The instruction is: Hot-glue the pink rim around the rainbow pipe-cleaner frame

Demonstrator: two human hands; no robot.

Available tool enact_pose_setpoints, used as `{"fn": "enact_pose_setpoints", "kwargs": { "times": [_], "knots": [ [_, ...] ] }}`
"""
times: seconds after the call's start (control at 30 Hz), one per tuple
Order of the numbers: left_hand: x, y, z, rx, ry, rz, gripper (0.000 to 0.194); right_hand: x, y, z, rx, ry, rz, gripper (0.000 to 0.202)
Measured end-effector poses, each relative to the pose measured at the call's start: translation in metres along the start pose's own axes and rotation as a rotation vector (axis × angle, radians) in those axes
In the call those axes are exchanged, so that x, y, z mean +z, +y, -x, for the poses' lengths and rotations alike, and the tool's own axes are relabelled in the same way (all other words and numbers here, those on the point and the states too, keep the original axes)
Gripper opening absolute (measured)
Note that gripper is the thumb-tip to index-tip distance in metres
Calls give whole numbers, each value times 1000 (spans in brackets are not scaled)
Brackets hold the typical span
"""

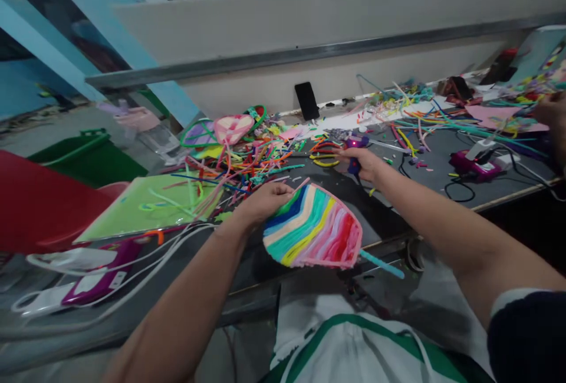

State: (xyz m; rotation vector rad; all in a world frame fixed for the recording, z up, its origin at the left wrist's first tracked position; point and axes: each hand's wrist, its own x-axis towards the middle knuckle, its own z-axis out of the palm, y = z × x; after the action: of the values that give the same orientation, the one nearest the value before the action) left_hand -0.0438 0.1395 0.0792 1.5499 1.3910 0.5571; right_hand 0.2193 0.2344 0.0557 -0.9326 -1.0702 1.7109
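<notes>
My left hand (273,199) is closed on the upper left corner of a striped fuzzy piece (316,227), with bands of green, blue, cream, teal, yellow, pink and red inside a pink border. From its lower right side a light blue stem (382,264) sticks out past the table edge. Farther up and to the right, my right hand (363,164) is closed around a purple and blue glue gun (355,142) with a lit red light. Yellow-handled pliers or scissors (326,162) lie just left of that hand.
Colourful stems (247,165) are heaped behind my left hand. A black phone (306,101) leans against the back board. Purple power strips (475,166) with cables lie right and left. At far right is another person's hand (552,113); a green bin (88,156) stands left.
</notes>
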Motion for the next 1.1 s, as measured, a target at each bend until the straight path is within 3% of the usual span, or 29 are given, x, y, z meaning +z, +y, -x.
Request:
{"fn": "enact_pose_setpoints", "kwargs": {
  "times": [0.17,0.33,0.5,0.67,0.9,1.1],
  "knots": [
    [12,-11,-20,-6,149,-125,31,-22,-4,38,-41,-62,47,22],
    [17,-23,-25,-64,222,-176,28,-24,10,56,31,-50,173,27],
    [17,-21,-21,-75,191,-163,28,0,15,46,99,-135,205,28],
    [21,-29,-22,-16,257,-177,29,25,11,25,85,-171,386,27],
    [23,-36,-24,104,197,-167,24,21,28,-6,-155,-170,798,24],
    [21,-35,-24,108,185,-162,19,33,24,-16,-191,-278,935,16]
  ]
}}
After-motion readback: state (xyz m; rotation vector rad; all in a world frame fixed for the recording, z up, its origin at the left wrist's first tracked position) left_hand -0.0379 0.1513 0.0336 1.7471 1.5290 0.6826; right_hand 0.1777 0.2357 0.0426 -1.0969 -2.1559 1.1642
